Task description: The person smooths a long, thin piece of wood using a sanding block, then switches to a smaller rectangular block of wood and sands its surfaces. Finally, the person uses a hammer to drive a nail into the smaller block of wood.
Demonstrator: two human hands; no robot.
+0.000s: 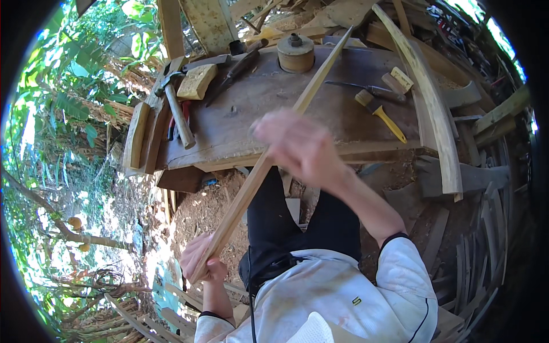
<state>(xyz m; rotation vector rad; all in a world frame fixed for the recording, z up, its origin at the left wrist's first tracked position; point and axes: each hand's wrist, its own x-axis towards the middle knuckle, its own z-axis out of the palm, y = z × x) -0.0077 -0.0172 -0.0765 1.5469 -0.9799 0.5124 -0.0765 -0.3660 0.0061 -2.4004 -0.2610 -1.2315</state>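
Wooden strip [246,191]: left fingers [193,251] grip lower end; right fingers [274,127] over middle, hold unclear.

1 small yellow-and-black printed mark [357,301] stands on the white shirt [309,280], too small to read surely.

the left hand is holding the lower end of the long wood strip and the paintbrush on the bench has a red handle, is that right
Not quite: the handle of the paintbrush on the bench is yellow, not red, as the head view shows. The left hand is indeed holding the lower end of the long wood strip.
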